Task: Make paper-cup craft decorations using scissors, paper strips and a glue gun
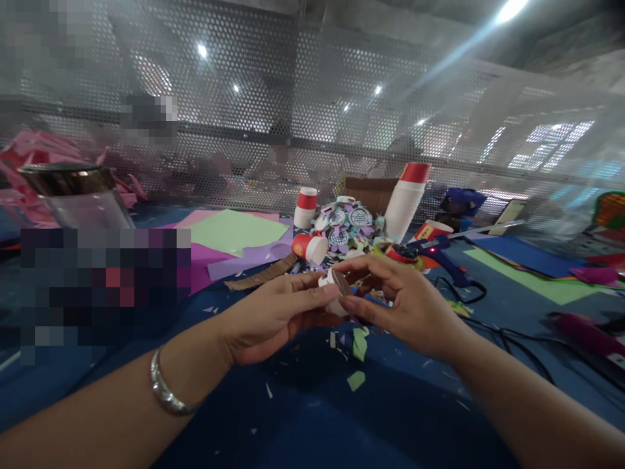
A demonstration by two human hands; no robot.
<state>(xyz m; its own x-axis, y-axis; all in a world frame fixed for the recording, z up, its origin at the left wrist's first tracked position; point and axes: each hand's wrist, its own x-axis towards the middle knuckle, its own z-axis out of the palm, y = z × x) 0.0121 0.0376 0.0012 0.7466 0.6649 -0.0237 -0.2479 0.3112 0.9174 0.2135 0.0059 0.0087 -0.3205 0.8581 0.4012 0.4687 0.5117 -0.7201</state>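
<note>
My left hand (273,312) grips a small, shallow white round piece (328,283), apparently the cut-off end of a paper cup, between thumb and fingers. From the other side, my right hand (407,306) pinches the same piece by its rim; its flat face looks greyish, and fingers partly cover it. A bit of purple paper shows below it. Just beyond my hands lies a red-and-white paper cup (308,248) on its side. Behind that is a heap of similar round pieces (338,238) with grid drawings and purple and teal tabs.
A tall stack of paper cups (404,205) leans at the back. Right of my hands lies a blue glue gun (432,246) with a lit red light and a black cable. Coloured paper sheets (229,231), scraps (359,344) and a lidded jar (78,198) also occupy the blue table.
</note>
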